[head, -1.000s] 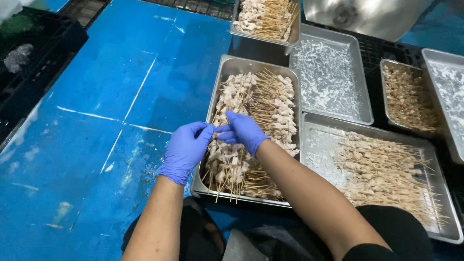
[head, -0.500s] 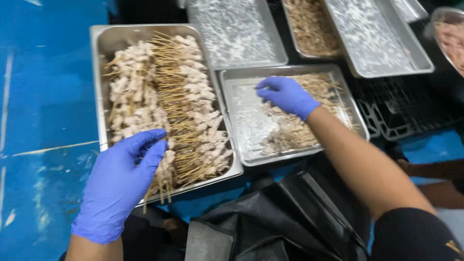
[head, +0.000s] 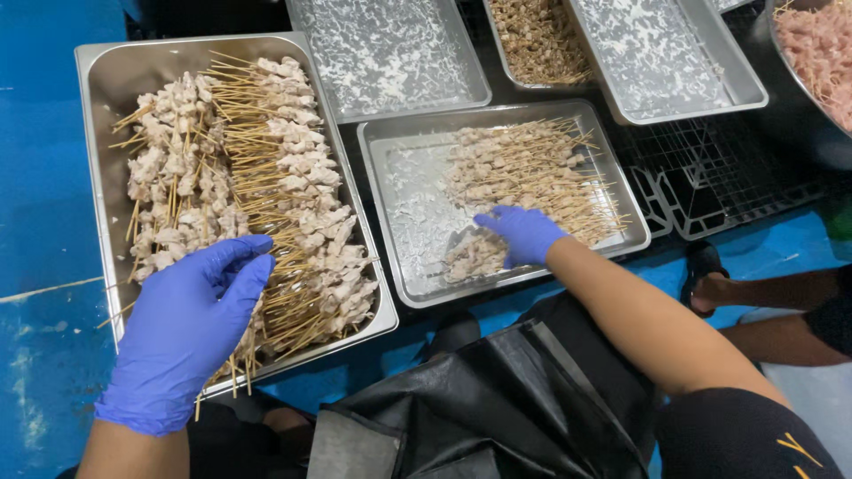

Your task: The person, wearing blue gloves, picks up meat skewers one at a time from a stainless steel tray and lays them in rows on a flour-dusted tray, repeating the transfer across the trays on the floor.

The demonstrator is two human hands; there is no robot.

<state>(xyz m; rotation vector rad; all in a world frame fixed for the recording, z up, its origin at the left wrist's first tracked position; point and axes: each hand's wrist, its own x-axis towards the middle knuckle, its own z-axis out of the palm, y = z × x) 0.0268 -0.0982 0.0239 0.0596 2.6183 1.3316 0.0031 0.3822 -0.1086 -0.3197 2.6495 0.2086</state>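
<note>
- Head view, background: blue painted floor (head: 44, 177) at the left edge, worn pale in patches near the bottom corner; dark wire grid crate (head: 719, 168) under and right of the metal trays.
- Left, large steel tray (head: 106, 66), packed with raw meat skewers (head: 266, 177) in two rough rows, bamboo sticks crossing in the middle.
- Left hand (head: 182, 337) in a blue glove, hovering over the near end of that tray, fingers spread and slightly curled, closed on nothing; fingertips just above the skewers at the tray's near corner.
- Centre, second steel tray (head: 404, 186), floor dusted with white powder, holding a spread of coated skewers (head: 532, 173) toward its far and right side.
- Right hand (head: 525, 232), also blue-gloved, palm down inside this tray, fingers bent onto a small clump of coated skewers (head: 475, 253) near the front edge; touching them, though a closed grip cannot be told.
- Further back, an empty floured tray (head: 390, 53), a tray of breaded pieces (head: 537, 40), and another floured tray (head: 666, 53).
- Top right corner, round bowl of pink raw meat (head: 821, 44), partly cut off.
- Bottom, black apron (head: 497, 399) across the lap.
- Right edge, another person's forearm (head: 772, 293), low beside the crate.
</note>
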